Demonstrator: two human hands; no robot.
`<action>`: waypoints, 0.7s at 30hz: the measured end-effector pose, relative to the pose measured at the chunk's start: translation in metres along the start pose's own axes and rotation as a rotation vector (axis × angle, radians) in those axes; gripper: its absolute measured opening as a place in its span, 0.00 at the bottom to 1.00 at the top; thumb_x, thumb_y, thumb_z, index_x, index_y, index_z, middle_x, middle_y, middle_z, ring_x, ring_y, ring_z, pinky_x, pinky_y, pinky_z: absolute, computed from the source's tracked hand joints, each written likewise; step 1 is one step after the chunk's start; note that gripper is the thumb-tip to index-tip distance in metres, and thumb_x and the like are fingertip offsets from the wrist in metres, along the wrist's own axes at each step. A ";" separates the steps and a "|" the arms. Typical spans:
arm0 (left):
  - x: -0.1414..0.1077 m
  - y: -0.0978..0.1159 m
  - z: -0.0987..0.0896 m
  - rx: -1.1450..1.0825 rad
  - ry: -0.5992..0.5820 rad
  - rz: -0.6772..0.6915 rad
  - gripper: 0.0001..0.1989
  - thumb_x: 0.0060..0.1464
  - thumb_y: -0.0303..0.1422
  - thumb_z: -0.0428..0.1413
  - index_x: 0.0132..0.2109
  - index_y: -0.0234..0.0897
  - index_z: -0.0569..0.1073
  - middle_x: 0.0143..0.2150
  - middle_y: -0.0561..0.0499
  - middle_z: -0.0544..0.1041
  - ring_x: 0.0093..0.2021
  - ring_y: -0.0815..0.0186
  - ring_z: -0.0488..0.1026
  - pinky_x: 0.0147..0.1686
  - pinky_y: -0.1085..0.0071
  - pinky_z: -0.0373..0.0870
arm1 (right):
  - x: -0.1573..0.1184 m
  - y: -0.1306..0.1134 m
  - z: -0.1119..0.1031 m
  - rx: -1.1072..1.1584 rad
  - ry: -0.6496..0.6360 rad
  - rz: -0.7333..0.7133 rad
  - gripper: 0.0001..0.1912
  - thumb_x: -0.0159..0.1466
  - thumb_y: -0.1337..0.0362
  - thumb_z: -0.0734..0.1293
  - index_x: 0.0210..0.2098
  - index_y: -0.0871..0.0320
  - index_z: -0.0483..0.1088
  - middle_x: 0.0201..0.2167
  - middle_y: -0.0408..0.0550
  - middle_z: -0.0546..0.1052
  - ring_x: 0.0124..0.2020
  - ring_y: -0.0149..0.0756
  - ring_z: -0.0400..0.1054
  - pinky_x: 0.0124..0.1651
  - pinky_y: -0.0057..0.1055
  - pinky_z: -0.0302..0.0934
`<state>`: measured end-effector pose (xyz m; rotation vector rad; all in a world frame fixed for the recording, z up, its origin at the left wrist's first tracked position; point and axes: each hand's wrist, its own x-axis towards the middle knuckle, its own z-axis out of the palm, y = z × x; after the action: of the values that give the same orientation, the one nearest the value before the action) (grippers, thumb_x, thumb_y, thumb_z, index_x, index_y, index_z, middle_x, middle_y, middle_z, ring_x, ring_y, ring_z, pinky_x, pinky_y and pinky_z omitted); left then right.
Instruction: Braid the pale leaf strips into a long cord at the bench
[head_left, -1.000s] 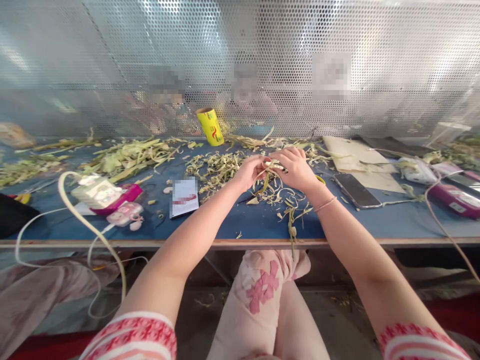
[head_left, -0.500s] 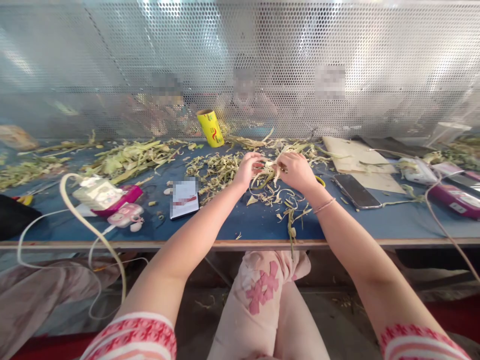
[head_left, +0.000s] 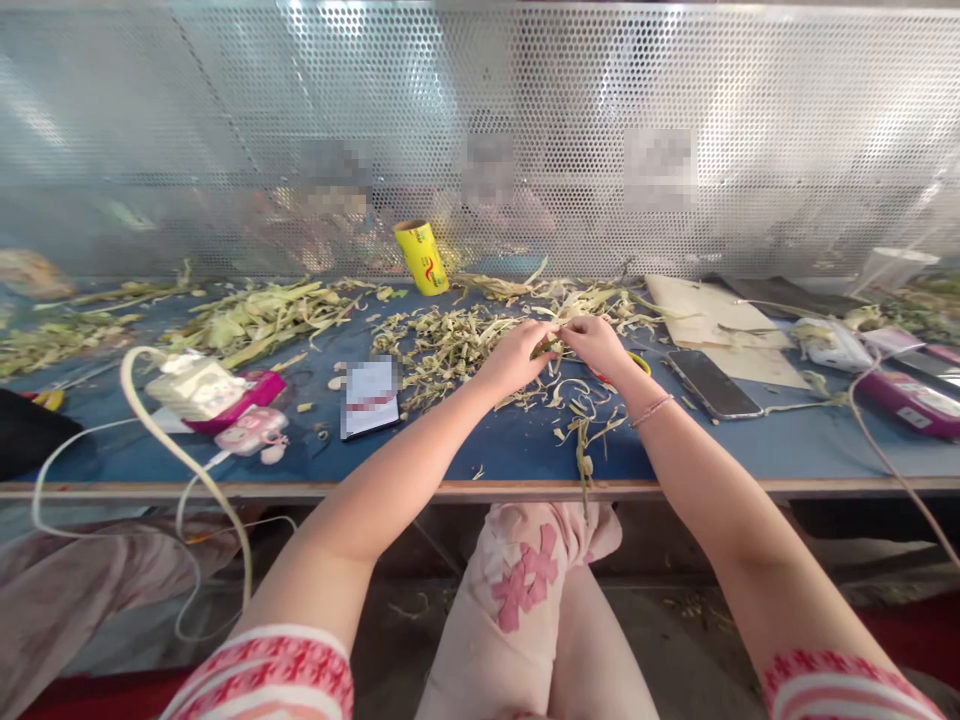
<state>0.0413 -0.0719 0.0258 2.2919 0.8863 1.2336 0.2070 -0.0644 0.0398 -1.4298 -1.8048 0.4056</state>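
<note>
My left hand (head_left: 517, 358) is closed around a greenish piece of dried plant stalk (head_left: 541, 346), which shows between its thumb and fingers. My right hand (head_left: 596, 345) meets it fingertip to fingertip, its fingers pinched on the same piece; its far end is hidden by the fingers. Both hands hover over a heap of short dried plant bits (head_left: 442, 340). Under my right wrist, part of a yellow curved band (head_left: 640, 362) shows with a bit of red beside it. Curly peelings (head_left: 581, 430) lie nearer the table edge, one strand hanging over.
Around the hands are a yellow tube (head_left: 421, 258), a lit phone (head_left: 370, 400), a dark phone (head_left: 715, 383), cardboard (head_left: 709, 310) and a pile of longer stalks (head_left: 262, 315). A white cable (head_left: 202, 470) loops at left. A perforated metal panel (head_left: 480, 90) stands behind the blue table (head_left: 442, 460).
My hands have come together; the left moved right and turned over the piece. The pale flared husk that showed between them is no longer visible there.
</note>
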 end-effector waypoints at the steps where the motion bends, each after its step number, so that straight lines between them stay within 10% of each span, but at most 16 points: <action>1: 0.001 -0.003 0.001 -0.010 0.005 -0.003 0.15 0.46 0.26 0.58 0.43 0.40 0.73 0.35 0.49 0.71 0.36 0.64 0.67 0.44 0.67 0.63 | -0.001 -0.001 0.001 0.019 -0.008 -0.003 0.17 0.54 0.55 0.63 0.16 0.59 0.60 0.14 0.39 0.58 0.22 0.27 0.52 0.27 0.28 0.45; 10: 0.001 -0.003 -0.003 -0.158 0.130 -0.113 0.14 0.49 0.26 0.56 0.45 0.41 0.70 0.33 0.51 0.73 0.32 0.68 0.69 0.37 0.72 0.63 | -0.006 -0.007 0.001 0.402 -0.014 -0.140 0.10 0.57 0.60 0.57 0.23 0.57 0.63 0.17 0.40 0.62 0.21 0.29 0.57 0.29 0.28 0.52; 21: 0.003 -0.006 0.001 -0.393 0.111 -0.102 0.12 0.48 0.24 0.54 0.42 0.37 0.72 0.38 0.50 0.75 0.32 0.71 0.70 0.33 0.74 0.65 | -0.016 -0.005 0.002 -0.055 0.184 -0.710 0.18 0.58 0.65 0.63 0.49 0.56 0.64 0.42 0.53 0.65 0.42 0.41 0.62 0.47 0.42 0.63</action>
<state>0.0415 -0.0660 0.0232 1.8638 0.7118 1.3618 0.2033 -0.0800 0.0360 -0.7447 -2.0287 -0.1384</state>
